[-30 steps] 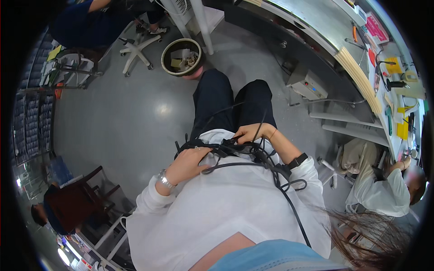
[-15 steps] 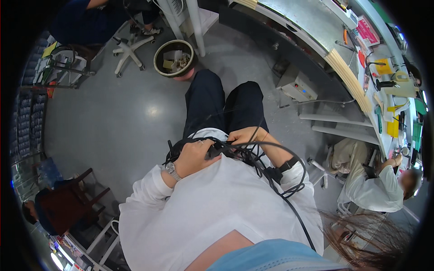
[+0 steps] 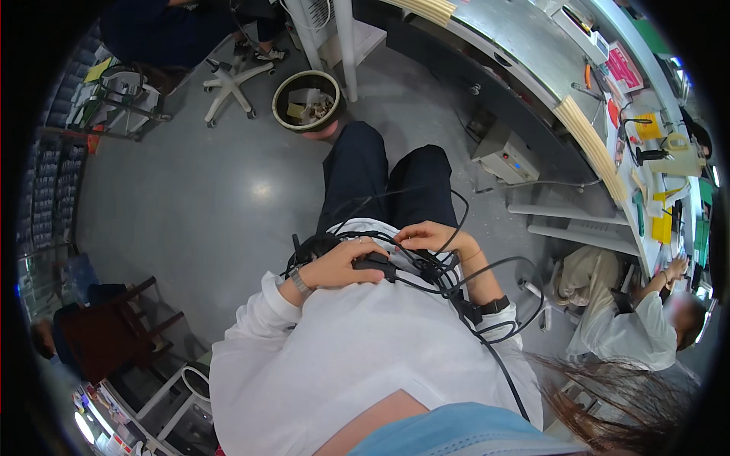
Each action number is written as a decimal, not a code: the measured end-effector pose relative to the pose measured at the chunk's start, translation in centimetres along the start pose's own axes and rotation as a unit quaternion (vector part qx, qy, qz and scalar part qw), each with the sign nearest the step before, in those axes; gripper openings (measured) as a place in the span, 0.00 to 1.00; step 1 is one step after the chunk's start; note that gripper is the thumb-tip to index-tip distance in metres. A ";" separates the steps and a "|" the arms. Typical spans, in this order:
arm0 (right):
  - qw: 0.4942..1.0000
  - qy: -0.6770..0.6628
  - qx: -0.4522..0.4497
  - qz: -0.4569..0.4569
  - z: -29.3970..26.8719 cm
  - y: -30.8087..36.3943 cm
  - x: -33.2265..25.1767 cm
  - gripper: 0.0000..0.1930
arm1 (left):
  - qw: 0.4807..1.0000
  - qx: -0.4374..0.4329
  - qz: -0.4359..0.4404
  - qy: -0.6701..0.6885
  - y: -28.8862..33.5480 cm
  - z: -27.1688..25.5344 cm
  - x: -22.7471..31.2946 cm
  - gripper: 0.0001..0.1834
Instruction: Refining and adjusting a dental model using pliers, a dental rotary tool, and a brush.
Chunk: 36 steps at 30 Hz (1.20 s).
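At my waist a bundle of black cables (image 3: 450,283) lies against my white top. My left hand (image 3: 341,264) is curled around a small black box-shaped device (image 3: 375,264) with a cable running from it. The palm side of that hand is hidden. Just right of it, my right hand (image 3: 427,236) has its thumb and fingers closed on a black cable in the bundle. Cable loops hang over my right forearm, and one rises above the right hand. A dark bulky part (image 3: 313,248) sits beside my left hand, partly covered.
A round bin (image 3: 307,102) with scraps stands beyond my knees. To the right runs a workbench (image 3: 502,34) with tools, and a grey box (image 3: 508,156) sits beneath it. A co-worker (image 3: 635,319) sits at the right. A brown chair (image 3: 106,334) stands at left.
The view has shifted slightly. My hands have drawn a little apart, and the black device shows more clearly. A cable loop now stands up above my right hand.
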State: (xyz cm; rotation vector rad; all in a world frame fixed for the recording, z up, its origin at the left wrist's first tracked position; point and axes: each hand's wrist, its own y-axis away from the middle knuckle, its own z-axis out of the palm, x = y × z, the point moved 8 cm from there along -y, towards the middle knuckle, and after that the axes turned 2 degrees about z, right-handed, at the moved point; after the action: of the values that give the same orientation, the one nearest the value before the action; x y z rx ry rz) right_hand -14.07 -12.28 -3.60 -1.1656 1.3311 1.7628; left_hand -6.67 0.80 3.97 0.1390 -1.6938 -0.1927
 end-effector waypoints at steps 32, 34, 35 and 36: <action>0.918 0.065 0.296 -0.256 -6.6 6.4 -23.1 0.15 | 0.952 0.002 0.277 0.134 -4.9 -10.1 17.5 0.27; 0.916 0.070 0.307 -0.248 -6.6 6.4 -24.1 0.12 | 0.952 0.015 0.281 0.123 -5.3 -11.2 18.1 0.17; 0.915 0.072 0.309 -0.251 -6.7 5.9 -24.3 0.12 | 0.952 0.013 0.283 0.119 -5.7 -11.8 18.3 0.17; 0.901 0.093 0.310 -0.288 -6.7 5.5 -24.8 0.11 | 0.962 -0.003 0.248 0.114 -6.4 -12.0 18.0 0.14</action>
State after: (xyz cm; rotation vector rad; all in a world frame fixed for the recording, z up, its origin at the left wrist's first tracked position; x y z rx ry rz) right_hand -6.93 -19.69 20.58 -1.1952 1.3270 0.7370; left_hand 2.70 -9.66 21.55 -0.2602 -1.4476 0.1869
